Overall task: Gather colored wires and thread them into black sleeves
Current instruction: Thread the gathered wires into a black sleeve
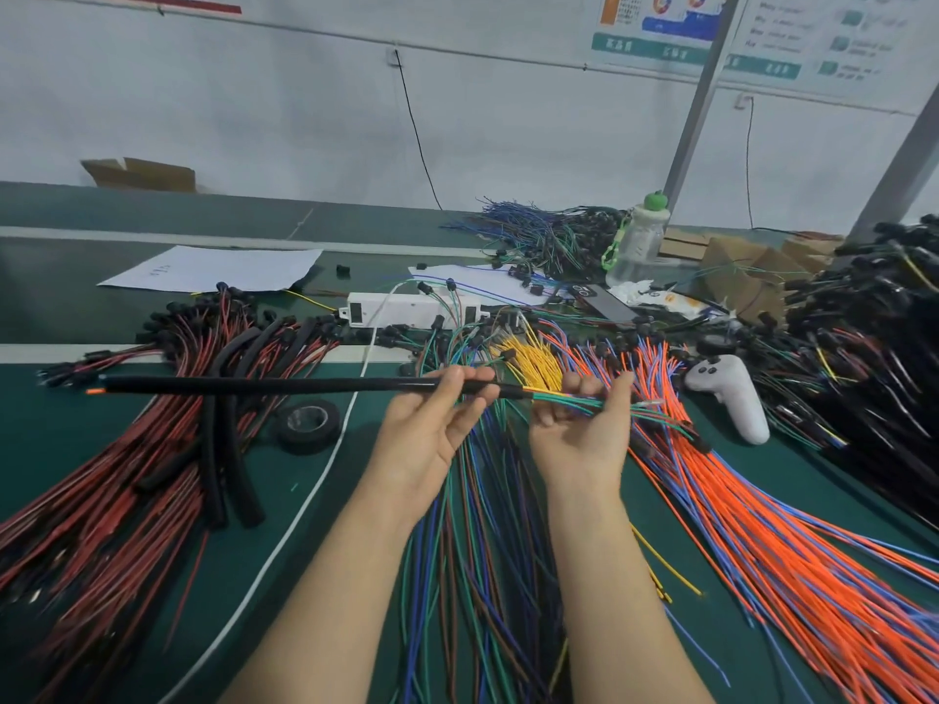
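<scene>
I see the left hand (432, 424) pinching the black sleeve (269, 386) near its right end, with the sleeve held level above the tape roll (308, 425). Right hand (584, 429), further right of the roll, grips the coloured wire bundle (574, 401) entering the sleeve. Orange wire tip (94, 392) pokes out the sleeve's end left of the roll.

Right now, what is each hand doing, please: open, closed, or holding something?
Left hand: grips the black sleeve near its right end.
Right hand: pinches the wires that enter the sleeve.
</scene>
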Tool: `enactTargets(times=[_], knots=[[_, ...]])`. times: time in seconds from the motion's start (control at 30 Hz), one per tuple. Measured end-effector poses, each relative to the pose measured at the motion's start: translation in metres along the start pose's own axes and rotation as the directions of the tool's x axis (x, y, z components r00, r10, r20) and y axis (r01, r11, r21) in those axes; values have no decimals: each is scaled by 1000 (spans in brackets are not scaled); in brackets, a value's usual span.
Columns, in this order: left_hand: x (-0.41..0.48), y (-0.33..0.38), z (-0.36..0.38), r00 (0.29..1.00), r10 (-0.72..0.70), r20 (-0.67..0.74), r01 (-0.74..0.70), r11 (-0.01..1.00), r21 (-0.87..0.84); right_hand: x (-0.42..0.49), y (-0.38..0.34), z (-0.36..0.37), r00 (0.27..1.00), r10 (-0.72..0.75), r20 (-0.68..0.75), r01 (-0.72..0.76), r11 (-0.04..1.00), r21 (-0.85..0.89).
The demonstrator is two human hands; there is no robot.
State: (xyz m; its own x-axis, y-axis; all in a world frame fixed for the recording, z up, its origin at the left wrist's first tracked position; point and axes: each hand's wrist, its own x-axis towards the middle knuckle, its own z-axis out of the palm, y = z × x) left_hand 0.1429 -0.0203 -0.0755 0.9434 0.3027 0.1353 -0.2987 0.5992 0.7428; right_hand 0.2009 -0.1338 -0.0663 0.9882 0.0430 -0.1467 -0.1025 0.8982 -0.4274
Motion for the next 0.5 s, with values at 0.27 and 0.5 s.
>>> enactTargets(times=[0.27,0.5], knots=[[-5,-20,13,1000,-11,-8,11,998,65,-8,43,5,985,60,163,-2,943,-334],[2,1,-1,992,44,-118,-55,994,-95,-12,23,8,969,202,138,-186,975,-122]])
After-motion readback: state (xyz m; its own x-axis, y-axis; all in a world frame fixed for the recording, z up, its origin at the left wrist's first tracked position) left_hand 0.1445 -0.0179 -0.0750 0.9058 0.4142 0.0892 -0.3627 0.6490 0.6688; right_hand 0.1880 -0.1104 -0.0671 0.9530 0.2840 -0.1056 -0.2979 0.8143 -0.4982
